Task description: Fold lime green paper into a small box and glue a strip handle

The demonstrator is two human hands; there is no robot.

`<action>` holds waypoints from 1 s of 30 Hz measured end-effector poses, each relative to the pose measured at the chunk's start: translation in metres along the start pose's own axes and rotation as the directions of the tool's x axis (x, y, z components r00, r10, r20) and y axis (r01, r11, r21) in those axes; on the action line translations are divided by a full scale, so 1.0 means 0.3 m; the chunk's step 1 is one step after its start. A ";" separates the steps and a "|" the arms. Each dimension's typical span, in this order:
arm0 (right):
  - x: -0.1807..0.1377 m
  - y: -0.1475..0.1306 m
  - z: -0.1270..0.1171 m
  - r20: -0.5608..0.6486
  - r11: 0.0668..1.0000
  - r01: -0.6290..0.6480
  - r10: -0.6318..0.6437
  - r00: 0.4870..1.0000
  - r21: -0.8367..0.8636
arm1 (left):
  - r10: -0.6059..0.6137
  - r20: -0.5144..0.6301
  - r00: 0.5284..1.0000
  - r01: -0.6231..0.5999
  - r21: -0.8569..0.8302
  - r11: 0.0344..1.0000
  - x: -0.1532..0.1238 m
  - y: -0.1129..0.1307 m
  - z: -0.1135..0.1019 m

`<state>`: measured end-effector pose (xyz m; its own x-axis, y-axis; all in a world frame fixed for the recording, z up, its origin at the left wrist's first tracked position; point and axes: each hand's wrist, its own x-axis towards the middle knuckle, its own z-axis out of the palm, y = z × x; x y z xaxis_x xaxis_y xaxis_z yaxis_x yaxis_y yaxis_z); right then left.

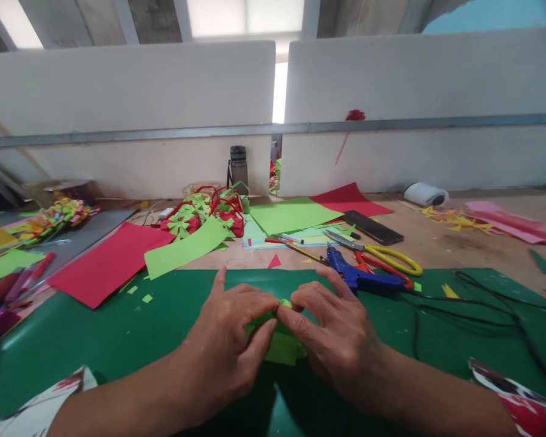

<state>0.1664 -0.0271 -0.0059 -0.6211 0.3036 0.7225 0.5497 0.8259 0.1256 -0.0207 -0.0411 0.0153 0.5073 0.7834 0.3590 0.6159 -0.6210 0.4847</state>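
Both hands meet over the middle of the green mat (155, 340), pinching a piece of light green paper (282, 347). My left hand (234, 331) grips its upper left edge between thumb and index finger, with the little finger raised. Thumb and index finger of my right hand (334, 328) press on the same edge from the right, close to the left fingertips. Much of the paper is hidden by the fingers, so its folds cannot be made out. Just beyond my right hand lies a blue glue gun (364, 278).
Scissors with yellow handles (391, 258) and a black phone (373, 227) lie back right. Red paper (111, 264) and a green strip (186, 247) are left, near red-and-green paper crafts (204, 215). A bottle (238, 170) stands by the wall. A black cord (473, 318) crosses the mat's right side.
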 end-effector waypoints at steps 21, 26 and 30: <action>0.018 -0.008 0.006 0.078 0.961 -0.234 0.224 0.971 0.145 | -0.092 -0.025 0.995 0.091 -0.055 0.994 0.024 -0.007 -0.016; 0.022 -0.008 0.008 0.082 0.945 -0.286 0.276 0.958 0.159 | -0.085 -0.025 0.996 0.083 -0.054 0.995 0.016 -0.006 -0.011; 0.025 -0.007 0.005 0.087 0.944 -0.288 0.277 0.957 0.164 | -0.086 -0.014 0.996 0.085 -0.042 0.995 0.017 -0.003 -0.008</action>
<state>0.1596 -0.0258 -0.0017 -0.4906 0.5606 0.6671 0.6061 0.7696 -0.2010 -0.0201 -0.0366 0.0188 0.4443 0.8341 0.3270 0.6307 -0.5505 0.5470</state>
